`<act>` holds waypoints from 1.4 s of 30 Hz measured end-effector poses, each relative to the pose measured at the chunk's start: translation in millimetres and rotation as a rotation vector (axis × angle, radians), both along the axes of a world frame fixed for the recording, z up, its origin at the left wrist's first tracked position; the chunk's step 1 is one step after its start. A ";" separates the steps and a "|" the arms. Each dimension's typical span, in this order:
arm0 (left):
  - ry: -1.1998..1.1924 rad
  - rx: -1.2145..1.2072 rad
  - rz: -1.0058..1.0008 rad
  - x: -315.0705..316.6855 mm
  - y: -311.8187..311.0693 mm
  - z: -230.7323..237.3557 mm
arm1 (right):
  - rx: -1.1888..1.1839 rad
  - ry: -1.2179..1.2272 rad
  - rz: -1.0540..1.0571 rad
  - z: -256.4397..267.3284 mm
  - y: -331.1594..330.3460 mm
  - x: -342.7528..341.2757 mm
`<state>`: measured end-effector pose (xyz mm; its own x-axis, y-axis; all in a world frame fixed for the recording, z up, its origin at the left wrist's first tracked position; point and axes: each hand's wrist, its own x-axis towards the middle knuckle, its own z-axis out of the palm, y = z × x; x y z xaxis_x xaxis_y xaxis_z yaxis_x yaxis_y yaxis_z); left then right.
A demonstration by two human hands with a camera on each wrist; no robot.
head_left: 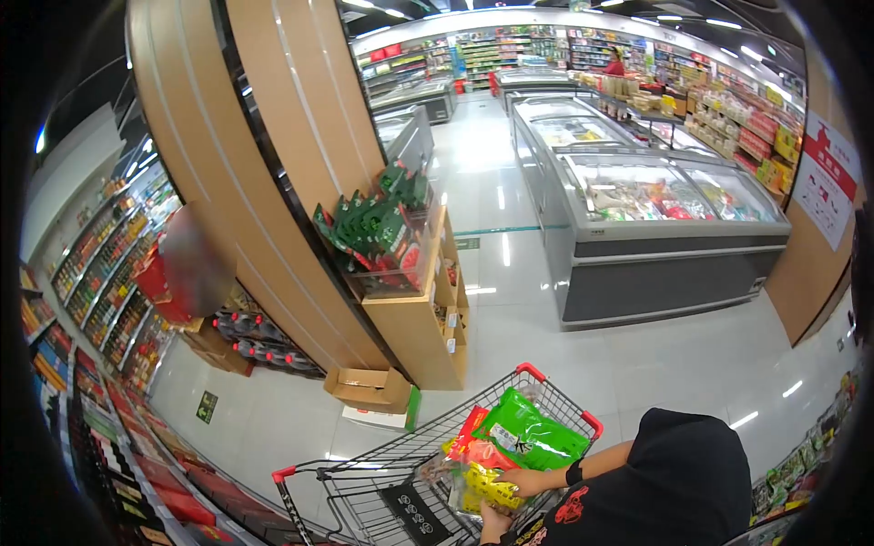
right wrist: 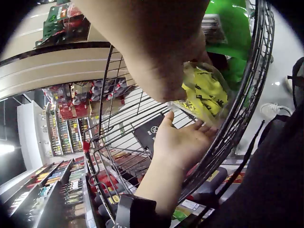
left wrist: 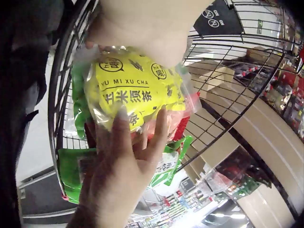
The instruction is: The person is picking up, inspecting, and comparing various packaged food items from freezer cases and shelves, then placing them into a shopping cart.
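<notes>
A clear bag of corn silk tea (left wrist: 126, 90), in yellow packets, is held between both hands over the shopping cart (head_left: 364, 500). At its near edge my left hand (right wrist: 183, 142) grips with the palm turned up, thumb at one corner and fingers under the side. Digits of my right hand (left wrist: 118, 166) lie spread over the bag's printed face; its other fingers are partly hidden behind the bag. In the head view my right hand reaches in from the right. Close beside the tea lie a large green bag (head_left: 533, 432) and a red package (head_left: 469, 428).
The cart's handle (head_left: 284, 473) is at the left. Ahead stands a freezer chest (head_left: 674, 241), across the aisle floor (head_left: 492, 328). Near the pillar are a wooden stand (head_left: 419, 337) with green-packed goods and an open cardboard box (head_left: 369, 389). Shelves line the left side.
</notes>
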<state>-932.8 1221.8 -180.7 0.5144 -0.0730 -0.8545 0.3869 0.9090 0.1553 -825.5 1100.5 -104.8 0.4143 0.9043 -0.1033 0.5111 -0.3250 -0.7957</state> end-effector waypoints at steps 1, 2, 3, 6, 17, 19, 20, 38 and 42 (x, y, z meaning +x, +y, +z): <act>0.026 -0.010 -0.017 -0.9 0.3 -4.8 | -0.001 -0.007 0.013 -0.2 -2.2 -0.8; 0.054 -0.018 -0.033 -3.5 1.4 -13.8 | -0.011 0.010 0.026 -6.1 -3.8 0.1; 0.083 -0.025 -0.047 -6.1 2.1 -22.5 | -0.019 0.029 0.040 -12.2 -3.9 2.2; -0.003 0.041 -0.146 -7.3 0.1 -38.5 | -0.106 0.011 0.095 -15.6 -5.9 2.4; -0.020 0.470 0.147 3.3 -27.3 -51.7 | -0.185 0.238 0.157 18.4 -22.1 22.7; 0.037 0.729 0.361 9.2 -28.9 -54.1 | -0.143 0.340 0.178 55.2 -30.2 39.7; 0.082 0.860 0.466 5.4 -32.2 -50.9 | -0.130 0.393 0.192 60.4 -34.0 42.4; 0.425 1.054 1.412 -81.3 -272.2 171.1 | -0.273 1.033 0.894 122.9 -49.7 -33.3; 0.522 1.030 1.688 -167.6 -351.1 188.7 | -0.385 1.030 1.095 143.7 -84.4 -133.4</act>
